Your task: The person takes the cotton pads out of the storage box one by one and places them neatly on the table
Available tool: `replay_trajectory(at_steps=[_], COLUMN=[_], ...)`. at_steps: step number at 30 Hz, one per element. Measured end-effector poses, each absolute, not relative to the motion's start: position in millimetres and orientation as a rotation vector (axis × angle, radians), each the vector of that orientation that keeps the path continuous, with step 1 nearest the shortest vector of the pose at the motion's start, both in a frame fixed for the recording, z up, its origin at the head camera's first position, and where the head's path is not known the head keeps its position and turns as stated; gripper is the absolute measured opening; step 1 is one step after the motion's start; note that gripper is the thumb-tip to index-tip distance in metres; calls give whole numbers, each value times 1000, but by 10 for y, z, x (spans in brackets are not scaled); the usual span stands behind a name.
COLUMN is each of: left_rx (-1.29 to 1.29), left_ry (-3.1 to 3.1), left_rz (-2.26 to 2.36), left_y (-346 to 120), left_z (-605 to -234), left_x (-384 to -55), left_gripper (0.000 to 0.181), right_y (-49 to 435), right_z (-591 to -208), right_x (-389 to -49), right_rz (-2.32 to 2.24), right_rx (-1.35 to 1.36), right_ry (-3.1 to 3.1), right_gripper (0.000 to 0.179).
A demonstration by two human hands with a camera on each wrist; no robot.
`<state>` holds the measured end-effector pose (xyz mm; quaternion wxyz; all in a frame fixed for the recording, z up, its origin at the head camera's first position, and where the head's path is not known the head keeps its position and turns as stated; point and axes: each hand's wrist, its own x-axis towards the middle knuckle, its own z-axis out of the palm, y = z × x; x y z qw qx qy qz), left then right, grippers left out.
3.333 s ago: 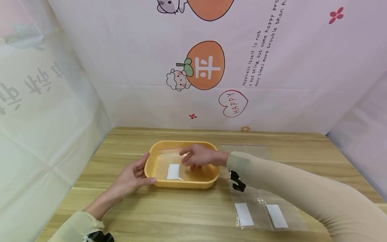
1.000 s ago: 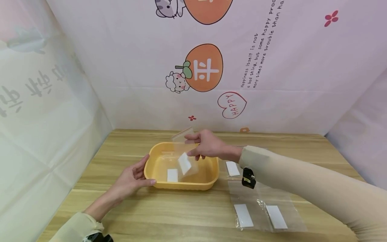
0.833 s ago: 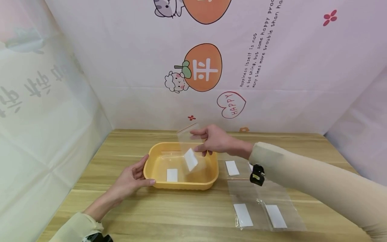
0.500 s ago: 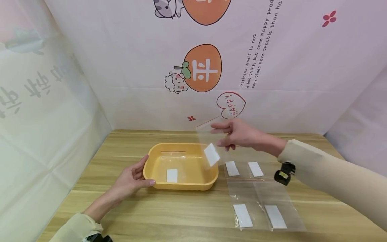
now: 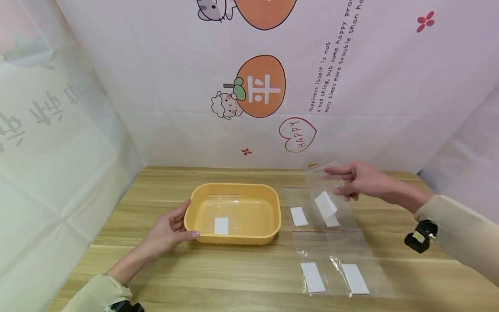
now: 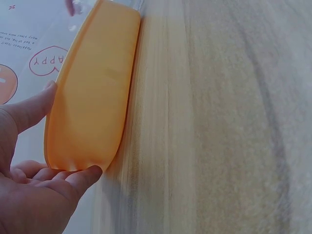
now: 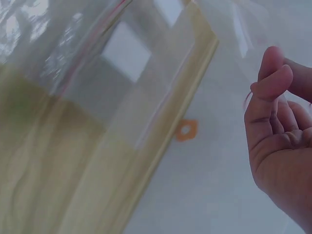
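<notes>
With its thumb on the near rim and fingers round the end wall, my left hand (image 5: 165,229) grips the left end of a yellow plastic basin (image 5: 238,238). The left wrist view shows the same hold on the outer wall. A clear zip bag (image 5: 221,225) with a white rectangular piece lies inside the basin. My right hand (image 5: 362,182) pinches another clear zip bag (image 5: 317,186) by its side, above the table right of the basin; a white piece shows in it. Behind it, a bag on the table (image 5: 332,222) is partly covered.
More clear bags with white pieces lie right of the basin: one at the back (image 5: 299,216), two nearer the front, left (image 5: 313,277) and right (image 5: 355,278). They overlap on the wooden table (image 5: 195,277). A printed cloth wall (image 5: 187,130) rises behind the table's back edge.
My right hand has lifted a zip bag out of the basin and carried it right, over the bags on the table. My left hand has kept its hold on the basin.
</notes>
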<state>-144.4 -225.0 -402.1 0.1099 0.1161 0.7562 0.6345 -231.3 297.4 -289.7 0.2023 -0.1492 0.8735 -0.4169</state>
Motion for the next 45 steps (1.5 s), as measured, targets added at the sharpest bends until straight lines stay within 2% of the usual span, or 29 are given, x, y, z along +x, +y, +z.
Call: replay_trajectory(at_steps=[9,17,31,45], left_rx=[346,302,314,314], left_ry=[2217,2238,2240,2240], left_rz=[1875,1847,1847,1846], left_y=[-2263,-2264,-2274,-2275], left_z=[-4021,-4020,-4021,-4014], left_x=[-1446,-1448,-1454,-1455], left_gripper=[102,102,102,101], right_y=[3598,3899,4103,4192], right_z=[-3208,-3391,-3599,-3807], right_x=[-2335,-2408,-2499,-2523], right_rz=[-1217,-1175,-938,-928], right_rx=[-395,-349,-378,-434], right_ry=[2373,2364,2493,2580], right_gripper=[76,75,77,83])
